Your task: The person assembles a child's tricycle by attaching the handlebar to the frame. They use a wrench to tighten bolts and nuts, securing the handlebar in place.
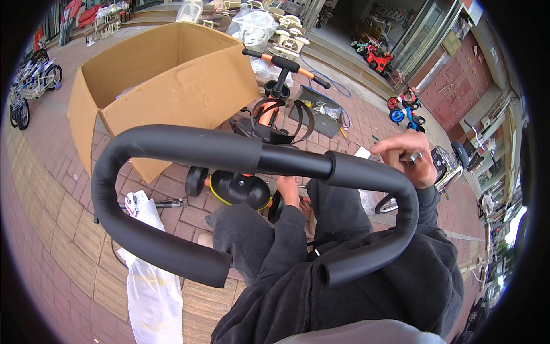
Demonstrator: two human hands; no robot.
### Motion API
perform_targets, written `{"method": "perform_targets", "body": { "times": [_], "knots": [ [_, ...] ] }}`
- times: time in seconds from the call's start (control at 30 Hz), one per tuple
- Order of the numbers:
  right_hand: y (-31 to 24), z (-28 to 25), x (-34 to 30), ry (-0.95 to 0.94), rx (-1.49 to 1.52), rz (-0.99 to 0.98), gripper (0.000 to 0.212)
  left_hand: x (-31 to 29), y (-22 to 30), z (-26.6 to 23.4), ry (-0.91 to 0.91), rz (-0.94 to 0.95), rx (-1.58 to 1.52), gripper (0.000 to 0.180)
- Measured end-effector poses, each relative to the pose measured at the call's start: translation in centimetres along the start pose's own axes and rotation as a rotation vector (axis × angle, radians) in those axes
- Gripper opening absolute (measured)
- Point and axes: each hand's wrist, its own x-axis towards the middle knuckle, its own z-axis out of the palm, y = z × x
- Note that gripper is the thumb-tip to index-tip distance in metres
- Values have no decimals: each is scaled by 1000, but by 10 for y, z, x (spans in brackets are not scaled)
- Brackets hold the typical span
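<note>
A thick black foam-covered push handle curves across the foreground, hiding part of what lies behind it. Beyond it stands a child's tricycle with an orange and black handlebar, black hoops and a black rear tray edged in yellow. My left hand is low between my knees, beside a rear wheel; the handle covers its fingertips, so its grip is unclear. To the right, my right hand is raised with fingers curled around a small silver metal piece, its index finger stretched to the left.
A large opened cardboard box stands at the far left of the tricycle. Behind the tricycle sits a grey tool tray with a blue hose nearby. White plastic wrapping lies on the brick paving at left. Children's bikes stand farther right.
</note>
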Motion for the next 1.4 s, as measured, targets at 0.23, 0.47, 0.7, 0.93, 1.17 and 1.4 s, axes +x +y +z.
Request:
{"method": "perform_targets", "body": {
  "times": [0.23, 0.47, 0.7, 0.93, 1.17, 1.4],
  "knots": [
    [-42, 31, -3, -10, -114, 147, 73, -1, -5, -2, 49, 29, 16, 10],
    [-53, 37, -9, 17, -145, 302, 54, 11, -28, -10, -19, -66, -127, 11],
    [-55, 41, -12, 26, -146, 316, 52, 52, -84, -41, -74, 205, 157, 8],
    [-56, 43, -11, -4, -99, 307, 53, 20, -43, -19, -14, -39, -55, 7],
    [-52, 42, -11, 6, -93, 261, 55, 10, -17, -10, 30, -60, -131, 7],
    [-52, 34, -4, 26, -186, 219, 54, 5, -12, -12, 29, -71, -190, 8]
  ]
}}
